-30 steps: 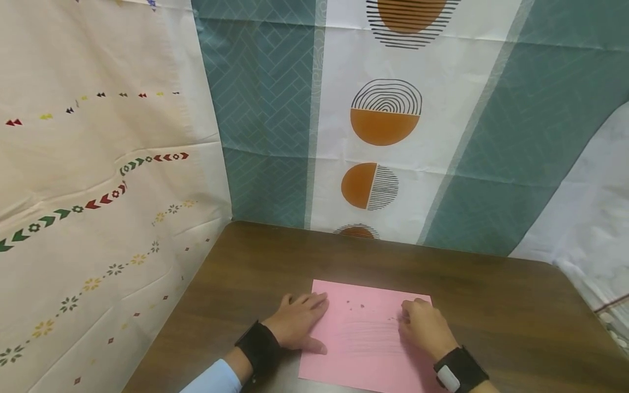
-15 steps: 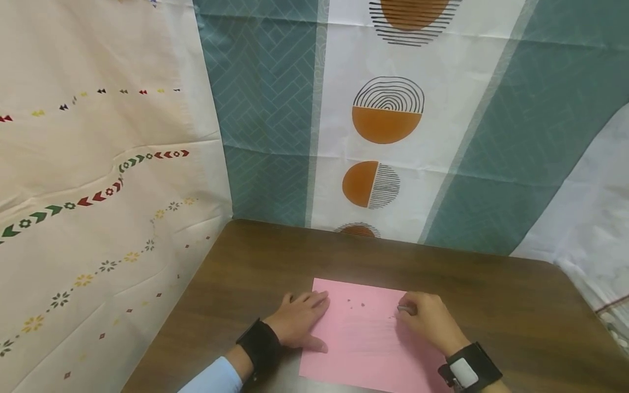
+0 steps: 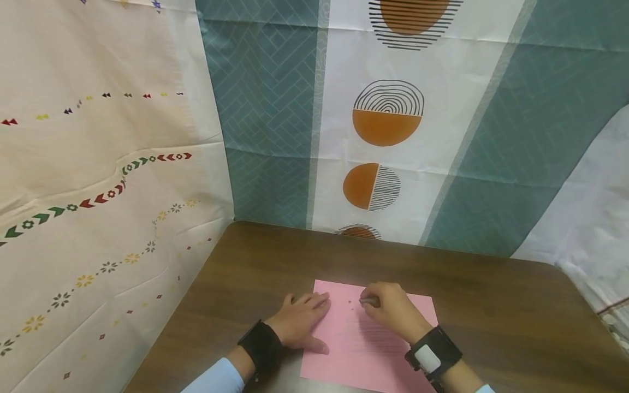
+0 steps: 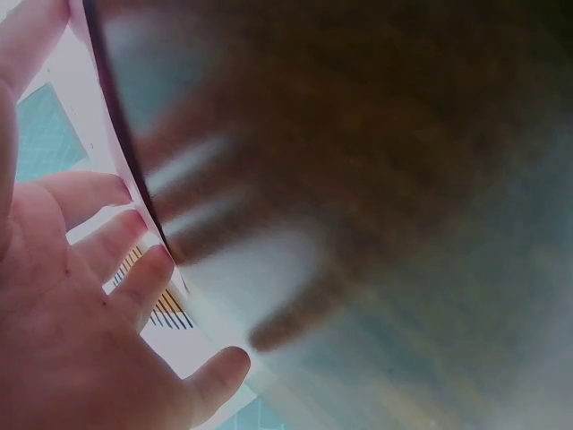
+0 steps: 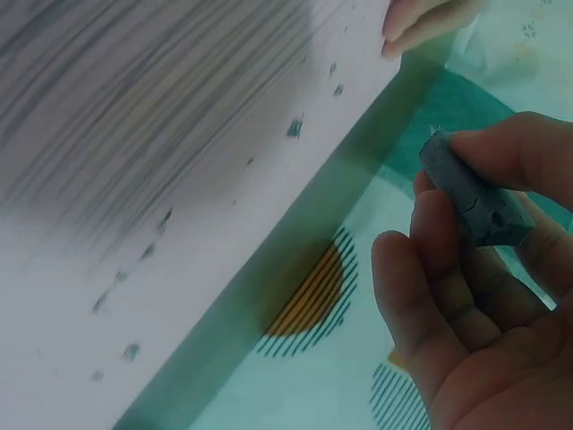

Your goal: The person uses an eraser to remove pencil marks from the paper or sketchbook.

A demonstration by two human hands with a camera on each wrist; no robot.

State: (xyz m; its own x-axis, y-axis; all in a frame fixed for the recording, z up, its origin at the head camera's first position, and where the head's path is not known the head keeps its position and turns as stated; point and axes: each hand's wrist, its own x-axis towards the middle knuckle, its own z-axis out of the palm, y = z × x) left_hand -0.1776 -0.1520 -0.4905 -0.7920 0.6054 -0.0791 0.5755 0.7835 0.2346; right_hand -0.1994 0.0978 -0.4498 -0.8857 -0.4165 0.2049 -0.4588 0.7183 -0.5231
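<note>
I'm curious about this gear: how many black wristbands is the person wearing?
2: the left wristband, next to the left hand; the right wristband, next to the right hand.

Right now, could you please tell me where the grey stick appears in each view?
Head: grey stick low and right of centre, pinched in the right hand.
Left wrist: not in this picture.
Right wrist: right of centre, near mid-height.
Shared landmark: the hanging cloth with striped orange shapes.
</note>
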